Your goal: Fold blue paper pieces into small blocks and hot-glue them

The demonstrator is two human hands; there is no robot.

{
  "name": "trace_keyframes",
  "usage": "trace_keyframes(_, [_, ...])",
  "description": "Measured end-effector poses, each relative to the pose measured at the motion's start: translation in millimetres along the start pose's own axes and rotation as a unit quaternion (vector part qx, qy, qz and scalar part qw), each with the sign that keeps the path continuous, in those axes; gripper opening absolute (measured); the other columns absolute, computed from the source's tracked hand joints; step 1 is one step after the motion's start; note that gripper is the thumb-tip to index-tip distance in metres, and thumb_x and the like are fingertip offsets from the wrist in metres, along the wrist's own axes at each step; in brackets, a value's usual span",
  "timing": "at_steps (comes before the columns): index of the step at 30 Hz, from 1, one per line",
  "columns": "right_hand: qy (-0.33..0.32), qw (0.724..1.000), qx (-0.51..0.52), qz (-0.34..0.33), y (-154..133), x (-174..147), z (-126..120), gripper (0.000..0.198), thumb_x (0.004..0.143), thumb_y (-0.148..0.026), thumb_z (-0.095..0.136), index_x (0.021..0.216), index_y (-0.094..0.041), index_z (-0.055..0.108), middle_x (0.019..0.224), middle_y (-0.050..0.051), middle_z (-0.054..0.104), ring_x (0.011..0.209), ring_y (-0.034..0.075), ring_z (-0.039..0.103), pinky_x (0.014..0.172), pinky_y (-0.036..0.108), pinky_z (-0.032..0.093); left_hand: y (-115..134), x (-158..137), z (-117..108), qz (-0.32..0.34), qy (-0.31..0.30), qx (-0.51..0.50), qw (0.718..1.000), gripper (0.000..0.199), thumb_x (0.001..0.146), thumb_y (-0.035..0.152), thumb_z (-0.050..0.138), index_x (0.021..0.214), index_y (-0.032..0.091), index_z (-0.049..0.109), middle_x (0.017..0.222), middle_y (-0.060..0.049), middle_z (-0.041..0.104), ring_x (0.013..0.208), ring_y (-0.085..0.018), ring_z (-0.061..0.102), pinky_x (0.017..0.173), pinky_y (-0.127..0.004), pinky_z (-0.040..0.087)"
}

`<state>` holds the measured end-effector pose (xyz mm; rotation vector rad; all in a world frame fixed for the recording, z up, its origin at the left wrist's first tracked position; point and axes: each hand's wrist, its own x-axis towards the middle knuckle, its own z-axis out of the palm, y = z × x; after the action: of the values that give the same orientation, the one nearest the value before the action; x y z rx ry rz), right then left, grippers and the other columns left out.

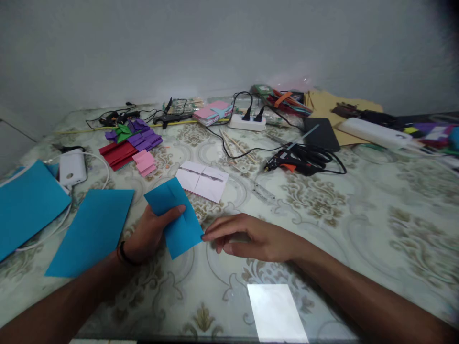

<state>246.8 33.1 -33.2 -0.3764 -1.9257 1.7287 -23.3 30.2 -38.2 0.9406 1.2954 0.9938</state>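
A small blue sheet of paper (174, 210) with a short crease near its top is tilted above the table. My left hand (154, 231) grips it, thumb lying across the face and the other fingers hidden behind. The fingertips of my right hand (247, 236) are at the paper's lower right corner, with the thumb apart from them. Behind the paper lies a folded white paper piece (202, 180). Left of my left hand rests a larger blue sheet (93, 229), and farther left are more blue sheets (30, 205).
A glue gun (290, 160) with its coiled cord lies right of centre. Behind are a white power strip (247, 123), pink papers (213, 112) and purple folded papers (145, 136). A white power bank (72, 167) with a cable sits left. A bright white rectangle (278, 313) shows near the front edge.
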Motion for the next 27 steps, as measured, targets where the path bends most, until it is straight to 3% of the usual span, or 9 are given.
trace_keyframes(7, [-0.004,0.999,-0.019,0.044,-6,0,-1,0.029,0.102,-0.028,0.062,0.125,-0.014,0.074,0.114,0.014,0.071,0.093,0.017,0.068,0.086,0.032,0.056,4,0,1,0.006,-0.003,-0.008,1.0,0.044,0.074,0.035,0.092,0.11,0.02,0.072,0.101,-0.003,0.079,0.088,-0.022,0.072,0.081,-0.033,0.061])
trace_keyframes(12, [0.008,0.999,-0.035,0.028,-6,1,-1,0.028,0.103,-0.035,0.06,0.121,-0.016,0.072,0.116,0.014,0.066,0.099,0.019,0.065,0.088,0.035,0.055,10,-4,3,0.01,-0.06,0.094,0.994,0.037,0.076,0.041,0.089,0.098,0.016,0.073,0.093,-0.005,0.081,0.085,-0.023,0.073,0.074,-0.03,0.06])
trace_keyframes(19, [-0.007,0.999,-0.034,0.03,-5,1,-1,0.031,0.101,-0.027,0.06,0.13,-0.018,0.069,0.121,0.014,0.065,0.104,0.02,0.065,0.089,0.035,0.056,11,-4,-3,0.039,-0.159,0.264,0.95,0.037,0.085,0.046,0.079,0.101,0.014,0.075,0.097,-0.005,0.082,0.089,-0.025,0.074,0.073,-0.029,0.058])
trace_keyframes(23, [-0.001,0.999,-0.025,0.035,-4,0,0,0.033,0.101,-0.028,0.06,0.131,-0.018,0.069,0.115,0.012,0.065,0.101,0.019,0.066,0.086,0.035,0.056,14,-4,-4,0.057,-0.215,0.303,0.926,0.036,0.089,0.046,0.075,0.103,0.013,0.076,0.101,-0.005,0.082,0.091,-0.025,0.074,0.076,-0.03,0.058])
trace_keyframes(27, [0.007,0.999,-0.012,0.047,-1,-2,0,0.035,0.1,-0.026,0.062,0.135,-0.022,0.068,0.124,0.012,0.061,0.107,0.02,0.066,0.088,0.035,0.056,17,-3,-3,0.095,-0.256,0.336,0.901,0.039,0.089,0.045,0.075,0.115,0.015,0.076,0.112,-0.006,0.082,0.098,-0.027,0.075,0.085,-0.033,0.059])
